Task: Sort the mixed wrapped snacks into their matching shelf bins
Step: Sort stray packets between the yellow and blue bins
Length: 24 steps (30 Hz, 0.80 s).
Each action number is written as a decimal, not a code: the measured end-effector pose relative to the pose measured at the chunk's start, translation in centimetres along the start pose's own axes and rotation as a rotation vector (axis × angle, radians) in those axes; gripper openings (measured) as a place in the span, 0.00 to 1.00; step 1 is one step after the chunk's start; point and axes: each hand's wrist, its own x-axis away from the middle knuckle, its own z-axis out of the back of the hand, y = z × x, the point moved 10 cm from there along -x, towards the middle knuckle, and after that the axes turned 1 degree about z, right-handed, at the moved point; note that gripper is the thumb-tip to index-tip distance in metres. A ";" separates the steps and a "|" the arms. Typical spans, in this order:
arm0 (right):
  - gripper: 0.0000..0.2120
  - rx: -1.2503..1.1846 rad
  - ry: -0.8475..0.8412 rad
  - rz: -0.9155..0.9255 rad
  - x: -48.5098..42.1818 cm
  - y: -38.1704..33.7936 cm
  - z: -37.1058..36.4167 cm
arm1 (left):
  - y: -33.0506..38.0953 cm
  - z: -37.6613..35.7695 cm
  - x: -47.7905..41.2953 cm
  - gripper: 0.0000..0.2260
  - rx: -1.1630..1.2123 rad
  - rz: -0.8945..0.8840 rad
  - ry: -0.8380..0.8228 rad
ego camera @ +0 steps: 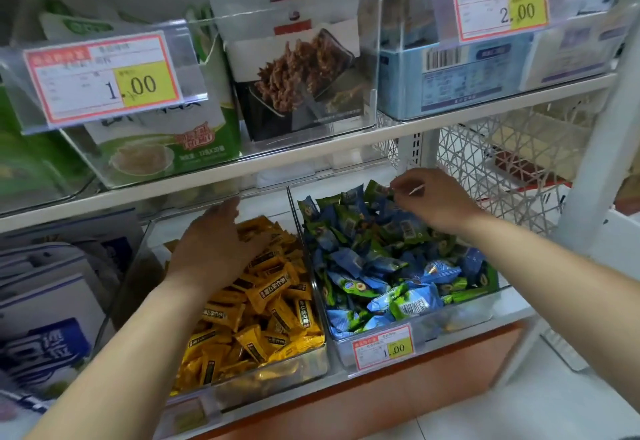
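Reaching under the upper shelf [311, 159], both arms are seen in the head view, one hand over each of two clear bins in the lower middle of the frame. The left bin [242, 391] is filled with yellow wrapped snacks [277, 304], and the right bin [467, 311] with blue and green wrapped snacks [388, 266]. The two sorts are kept apart by the bins' clear side walls.

The left hand [214, 249] is laid palm down on the back of the yellow pile. Its grip is spread, with the fingers straight and nothing held, probably so that the heap is steadied or felt through for strays.

The right hand [436, 197] is held at the far top of the right-hand pile, near the centre right of the frame. Its grip is pressed together in a thumb-and-finger pinch on what appears to be the crimped edge of a green wrapped snack [375, 192]. Whether that piece is being set down or lifted out cannot be told. A pinch at the edge suits such a small, slippery wrapper.

A price tag [382, 346] is clipped to the front of the right bin. No yellow wrapper is visible among the blue and green ones, so the sorting is judged to be far along.
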 end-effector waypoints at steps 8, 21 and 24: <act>0.12 0.260 -0.321 0.044 -2.7 1.0 -5.6 | 9.8 -4.1 2.8 0.24 0.079 -0.397 -0.141; 0.11 0.326 -0.230 0.072 -5.7 3.2 -8.2 | 10.1 -6.6 2.1 0.18 0.114 -0.491 -0.212; 0.08 0.298 -0.213 0.106 -5.1 2.0 -7.4 | 10.0 -6.6 1.9 0.16 0.140 -0.477 -0.223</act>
